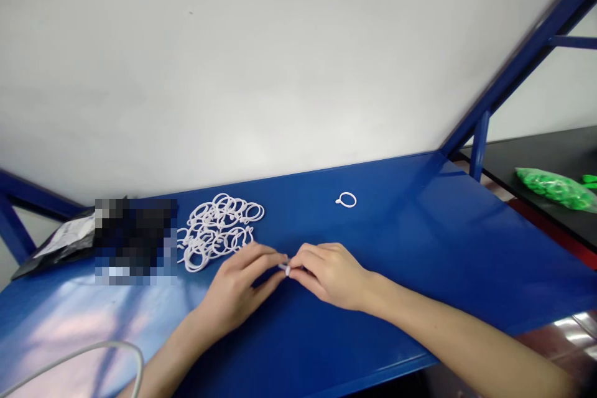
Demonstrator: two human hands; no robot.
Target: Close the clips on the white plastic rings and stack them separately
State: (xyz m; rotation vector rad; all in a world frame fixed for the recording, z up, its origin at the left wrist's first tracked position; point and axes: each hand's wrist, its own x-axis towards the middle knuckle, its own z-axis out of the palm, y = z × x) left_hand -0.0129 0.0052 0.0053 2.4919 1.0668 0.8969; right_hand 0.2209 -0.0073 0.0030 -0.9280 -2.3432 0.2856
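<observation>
Only the head view to go on here. The left hand (236,286) and right hand (338,277) meet over the blue table (396,230), thumbs and fingers closed in a tight pinch on one small white piece (288,271). The fingers cover most of it, so fair warning: I'd guess it's another ring, but I can't swear to it, and I can't tell whether its ends are joined.

As for how far along things are: there's a loose heap of white rings (219,233) just beyond the left hand, lots of them overlapping, and one single ring (348,206) lying by itself further back on the right, well apart from the heap. My read is that it's either early days or nearly over, depending on which side is the finished one, and this view doesn't settle that. Either way, the piece between the hands looks mid-job to me, not set down anywhere.

Around that: a black bag (87,247) with a white label at the far left, partly blurred out, a pale cable (107,344) looping near the left forearm, and a bag of green bits (555,189) on the black surface (504,155) off to the right.
</observation>
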